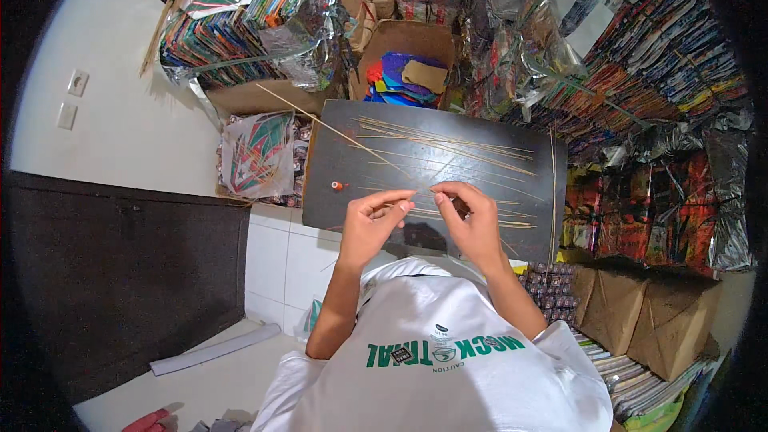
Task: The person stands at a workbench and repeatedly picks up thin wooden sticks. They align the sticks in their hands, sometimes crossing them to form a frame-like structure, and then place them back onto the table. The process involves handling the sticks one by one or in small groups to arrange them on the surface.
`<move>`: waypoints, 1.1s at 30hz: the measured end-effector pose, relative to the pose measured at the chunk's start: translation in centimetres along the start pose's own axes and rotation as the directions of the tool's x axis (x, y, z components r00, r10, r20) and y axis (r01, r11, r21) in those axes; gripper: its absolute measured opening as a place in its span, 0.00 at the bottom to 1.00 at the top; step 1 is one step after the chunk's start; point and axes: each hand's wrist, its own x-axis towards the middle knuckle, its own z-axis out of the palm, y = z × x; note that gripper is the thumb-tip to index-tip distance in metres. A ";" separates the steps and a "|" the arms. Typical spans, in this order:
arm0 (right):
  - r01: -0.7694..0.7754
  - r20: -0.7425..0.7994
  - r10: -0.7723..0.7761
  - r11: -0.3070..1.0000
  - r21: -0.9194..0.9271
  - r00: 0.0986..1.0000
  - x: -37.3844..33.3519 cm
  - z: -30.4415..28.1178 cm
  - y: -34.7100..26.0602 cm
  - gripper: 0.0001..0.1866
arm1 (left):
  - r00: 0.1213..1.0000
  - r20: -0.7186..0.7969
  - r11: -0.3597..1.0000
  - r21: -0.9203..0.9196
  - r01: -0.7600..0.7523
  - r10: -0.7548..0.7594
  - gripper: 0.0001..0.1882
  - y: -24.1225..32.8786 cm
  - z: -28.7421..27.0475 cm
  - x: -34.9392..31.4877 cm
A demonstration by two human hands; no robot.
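Over the near side of a dark tabletop (336, 132), my two hands are raised close together. The fingertips of my left hand (374, 220) are pinched, pointing toward the right one. My right hand (470, 220) pinches as well, thumb against index finger, a small gap from the left. Whatever lies between the fingertips is too thin to make out. Several slender bamboo sticks (456, 142) lie crosswise on the tabletop beyond and beneath my hands. One long stick (336, 130) slants from past the far left edge toward my fingers. A small orange-red spool (338, 186) rests left of my left hand.
Behind the table sits a cardboard box (400, 36) with coloured pieces inside. Plastic-wrapped stacks of colourful sheets (248, 32) rise at the far left, more stacks (656, 48) at the right. Brown cartons (648, 312) stand at near right. A pale roll (216, 350) lies on the floor.
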 end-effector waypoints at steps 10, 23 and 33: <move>-0.055 0.048 0.052 0.996 0.068 0.998 -0.1 -0.2 -0.1 0.07 | 0.998 0.047 0.999 -0.019 -0.028 0.029 0.09 0.0 0.7 -0.2; -0.053 0.081 0.045 0.994 0.100 0.996 -0.6 0.1 -0.3 0.08 | 0.993 -0.030 0.993 -0.022 -0.114 0.114 0.08 0.0 0.7 -0.5; -0.010 0.120 -0.001 0.996 0.093 0.993 -0.8 0.3 -0.1 0.10 | 0.992 0.006 0.991 -0.038 -0.127 0.127 0.08 -0.4 0.2 -0.7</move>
